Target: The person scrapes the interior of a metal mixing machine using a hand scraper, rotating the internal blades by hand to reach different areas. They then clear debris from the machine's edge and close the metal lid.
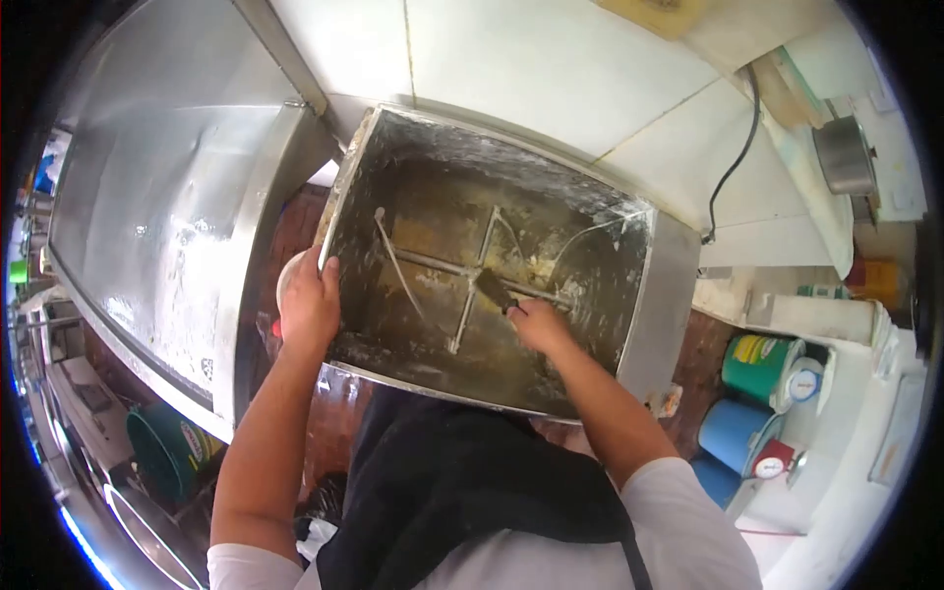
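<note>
A deep rectangular metal bin stands in front of me, its inside walls streaked with whitish residue and cloudy, brownish wetness over the bottom. Inside it lies a cross-shaped metal mixing paddle with thin curved rods. My left hand grips the bin's left rim, fingers wrapped over the edge. Down inside the bin, my right hand is closed round a dark-handled brush. Its head overlaps the middle of the paddle in this view.
A large stainless steel table flanks the bin on the left. Behind is a white tiled wall with a black cable. Green and blue buckets stand at right. A dark green bucket is at lower left.
</note>
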### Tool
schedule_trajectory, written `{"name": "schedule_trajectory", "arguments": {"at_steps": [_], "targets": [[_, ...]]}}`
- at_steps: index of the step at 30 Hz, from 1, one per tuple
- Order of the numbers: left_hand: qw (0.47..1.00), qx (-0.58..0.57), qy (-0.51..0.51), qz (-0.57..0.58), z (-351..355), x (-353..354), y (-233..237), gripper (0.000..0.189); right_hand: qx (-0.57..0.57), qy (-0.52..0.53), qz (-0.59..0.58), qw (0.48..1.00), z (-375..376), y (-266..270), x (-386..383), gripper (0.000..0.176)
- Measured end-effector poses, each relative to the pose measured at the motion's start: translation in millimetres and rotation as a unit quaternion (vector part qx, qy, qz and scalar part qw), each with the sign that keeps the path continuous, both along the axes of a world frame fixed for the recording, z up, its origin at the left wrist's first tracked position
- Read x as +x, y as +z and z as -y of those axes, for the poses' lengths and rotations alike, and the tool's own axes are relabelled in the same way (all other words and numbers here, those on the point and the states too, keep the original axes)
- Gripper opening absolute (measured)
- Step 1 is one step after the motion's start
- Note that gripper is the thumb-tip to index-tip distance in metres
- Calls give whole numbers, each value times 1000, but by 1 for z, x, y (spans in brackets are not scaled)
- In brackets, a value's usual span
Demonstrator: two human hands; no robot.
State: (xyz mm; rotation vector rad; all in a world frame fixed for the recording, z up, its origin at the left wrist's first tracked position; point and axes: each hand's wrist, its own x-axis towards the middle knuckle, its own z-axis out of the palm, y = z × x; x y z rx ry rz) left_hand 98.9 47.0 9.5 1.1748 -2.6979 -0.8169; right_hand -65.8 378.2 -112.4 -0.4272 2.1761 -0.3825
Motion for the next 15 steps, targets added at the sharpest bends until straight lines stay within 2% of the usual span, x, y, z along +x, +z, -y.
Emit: {"name": "schedule_trajectory", "arguments": {"at_steps": [1,2,4,5,7,8,10,15], "targets": [[1000,6,-1,-4,-1,-1,1,41,-12,-27,73,997,6,34,0,39],[1000,8,5,-6,0,-1,0,41,-9,-21,72,997,7,49,-1,39],[1000,-4,-5,-11,0,1,-2,42,23,127,-164,978,5,66,-2,32],[1000,-3,-1,-12,0,1,-2,42,23,131,-165,977,7,69,-9,32],[1000,10,2,5,0,-1,1,42,83,244,-174,950,18,70,-30,27],[1000,10,4,6,0,-1,1,42,82,246,-173,950,24,68,-35,27],[1000,14,7,3,0,-1,0,42,49,317,-224,920,33,63,-43,27],[1000,-13,8,1,-1,-1,1,41,75,335,-233,910,51,54,-44,26]]}}
